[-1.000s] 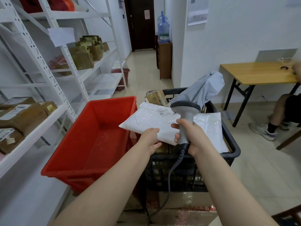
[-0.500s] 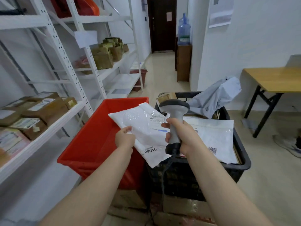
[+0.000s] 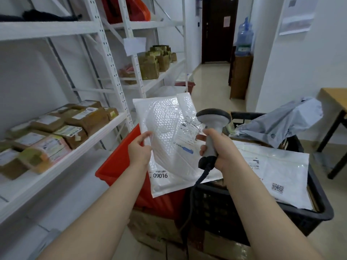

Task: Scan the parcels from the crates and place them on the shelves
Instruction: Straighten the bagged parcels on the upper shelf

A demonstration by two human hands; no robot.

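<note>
My left hand pinches the left edge of a white bubble mailer marked 09016, holding it upright over the red crate. Its label faces me. My right hand grips the handle of a grey barcode scanner, whose head sits just right of the mailer's label. The scanner's cable hangs down between the crates. A black crate at the right holds another white mailer and a grey poly bag. White shelves stand at the left.
Brown boxes with labels fill the near left shelf, and more brown parcels sit on the farther shelf. Cardboard boxes lie under the crates. A wooden table stands at the right. A corridor with a dark door runs ahead.
My left hand has lifted the mailer out of the black crate and turned it upright over the red crate. The view has swung left toward the shelves. My right hand still holds the scanner.
</note>
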